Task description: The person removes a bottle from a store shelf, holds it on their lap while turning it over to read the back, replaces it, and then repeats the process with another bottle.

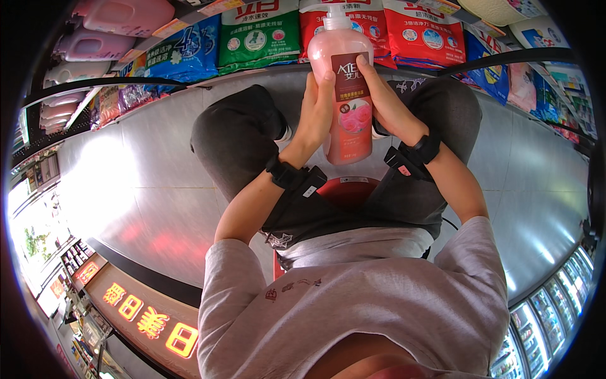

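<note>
A large pink pump bottle [349, 142] with a white pump top and a rose picture on its label is held up in front of me, close to upright. Around its left side wraps my left hand [314, 114], the thumb lying on the front. On the opposite side my right hand [386, 104] grips it, its thumb reaching onto the dark label. The fingers behind the bottle are hidden. Just beyond it stand a green bag of washing powder [259, 38] and a red bag of washing powder [424, 35] on the shelf.
Blue bags [186, 50] and pink jugs [129, 16] fill the shelf at the far left. Lower shelves hold more packets [107, 107]. I sit on a red stool [346, 191] on grey floor tiles [158, 170]. A lit counter sign [151, 322] and glass-door coolers [536, 328] stand behind.
</note>
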A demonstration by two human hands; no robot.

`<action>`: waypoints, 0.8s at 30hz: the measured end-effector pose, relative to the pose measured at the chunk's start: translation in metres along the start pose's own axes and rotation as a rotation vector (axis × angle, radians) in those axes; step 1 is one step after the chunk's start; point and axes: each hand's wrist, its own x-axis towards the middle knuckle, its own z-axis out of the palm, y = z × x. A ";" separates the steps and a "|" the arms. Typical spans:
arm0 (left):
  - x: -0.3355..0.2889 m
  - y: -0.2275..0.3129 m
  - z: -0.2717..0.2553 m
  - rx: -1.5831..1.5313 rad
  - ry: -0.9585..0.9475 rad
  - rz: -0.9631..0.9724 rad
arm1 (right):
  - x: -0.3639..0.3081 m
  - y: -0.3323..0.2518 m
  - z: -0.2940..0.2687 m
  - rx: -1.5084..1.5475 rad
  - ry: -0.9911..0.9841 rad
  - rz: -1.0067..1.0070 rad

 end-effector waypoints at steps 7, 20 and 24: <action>0.003 -0.004 -0.003 -0.089 -0.035 -0.072 | -0.001 -0.002 0.002 -0.011 0.024 0.039; 0.006 -0.002 -0.003 -0.155 -0.038 -0.126 | 0.003 0.004 -0.003 0.032 -0.010 0.063; 0.006 0.000 -0.004 -0.117 -0.032 -0.127 | 0.001 0.002 -0.002 0.027 -0.036 0.072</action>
